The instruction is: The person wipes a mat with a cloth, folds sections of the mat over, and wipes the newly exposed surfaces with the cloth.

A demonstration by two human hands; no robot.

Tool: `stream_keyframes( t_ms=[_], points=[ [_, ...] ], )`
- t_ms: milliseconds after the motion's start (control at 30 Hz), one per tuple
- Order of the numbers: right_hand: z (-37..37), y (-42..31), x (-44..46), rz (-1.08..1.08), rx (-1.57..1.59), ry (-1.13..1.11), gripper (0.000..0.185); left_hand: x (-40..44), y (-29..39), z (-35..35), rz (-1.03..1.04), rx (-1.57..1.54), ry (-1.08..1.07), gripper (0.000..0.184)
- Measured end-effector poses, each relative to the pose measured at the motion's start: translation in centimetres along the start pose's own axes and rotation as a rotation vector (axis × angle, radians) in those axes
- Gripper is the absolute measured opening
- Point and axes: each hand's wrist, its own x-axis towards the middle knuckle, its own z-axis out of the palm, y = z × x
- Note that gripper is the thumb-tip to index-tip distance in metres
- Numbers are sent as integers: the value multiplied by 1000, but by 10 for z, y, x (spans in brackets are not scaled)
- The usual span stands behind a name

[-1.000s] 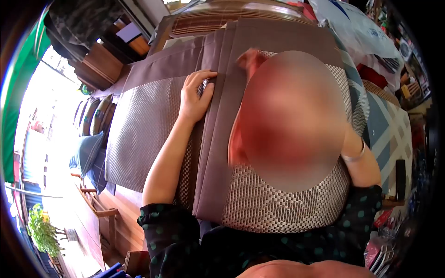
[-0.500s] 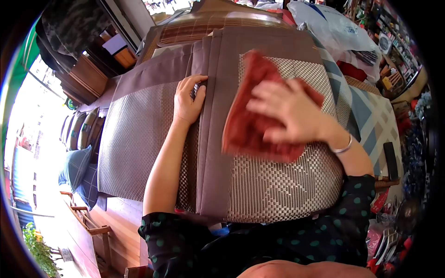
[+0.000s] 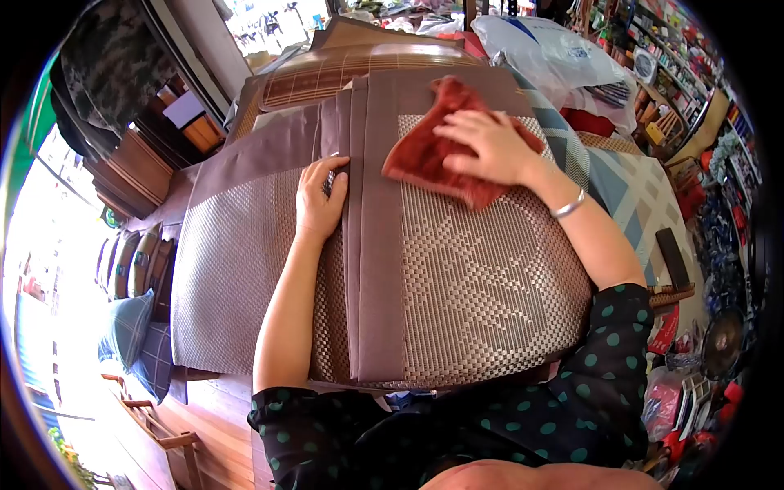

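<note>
Red cloth [image 3: 416,159]: one, plush-looking, rumpled, lying on the far part of the woven mat [image 3: 474,286]. Judged light, soft and unbreakable; likely to bunch or skid under pressure — best held with a broad palm over its middle, or pinched at a loose corner.

Right hand [image 3: 494,151]: laid over the cloth, fingers spread, not clamped round it; silver bangle [image 3: 569,204] at the wrist.

Woven mat: one, layered, patterned weave, brown border [image 3: 379,245]. Judged bulky, springy, half-stiff, rather slick on the weave; the border looks the surest hold.

Left hand [image 3: 318,200]: at the border's edge, thumb and fingers parted — whether it presses down, cannot tell. Hands well apart from each other.
</note>
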Motion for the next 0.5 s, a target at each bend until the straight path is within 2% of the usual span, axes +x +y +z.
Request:
stream_keyframes(
  t_ms=[67, 167, 267, 500],
  points=[
    [0, 30, -1, 168, -113, 34, 69, 1, 0, -1, 4, -7, -5, 24],
    [-1, 44, -20, 305, -126, 69, 69, 0, -1, -3, -3, -11, -15, 23],
    [-8, 19, -47, 233, -156, 29, 69, 1, -1, -5, -21, -31, -28, 24],
    [-22, -93, -73, -500, 131, -106, 68, 2, -2, -9, -68, -85, -71, 27]
  ],
)
